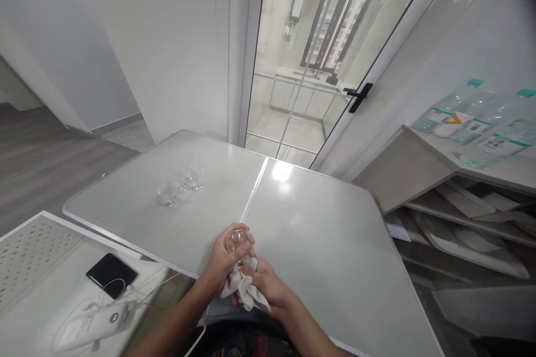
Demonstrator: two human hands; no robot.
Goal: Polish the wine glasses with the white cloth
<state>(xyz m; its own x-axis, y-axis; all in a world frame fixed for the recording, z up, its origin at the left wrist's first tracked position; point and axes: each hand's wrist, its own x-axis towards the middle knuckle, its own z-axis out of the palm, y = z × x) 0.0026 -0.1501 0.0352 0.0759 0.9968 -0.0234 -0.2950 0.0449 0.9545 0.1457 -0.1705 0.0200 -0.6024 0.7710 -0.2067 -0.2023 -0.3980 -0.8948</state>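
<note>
My left hand (pixel 224 259) is wrapped round a small clear glass (pixel 238 240), held above the near edge of the grey table (pixel 326 251). My right hand (pixel 268 284) grips a white cloth (pixel 247 287) that is bunched against the lower end of the glass. Parts of the cloth hang down between my two wrists. The lower part of the glass is hidden by fingers and cloth. Farther off on the table's left half, several clear glass pieces (pixel 182 184) stand close together; their exact shapes are hard to make out.
At lower left, a white side surface (pixel 25 312) bears a black phone (pixel 112 275), a white power bank (pixel 92 324) and cables. Plastic bottles (pixel 498 142) stand on a shelf unit (pixel 427 156) to the right. Behind the table is a glass door (pixel 293 106) with a black handle (pixel 359 97).
</note>
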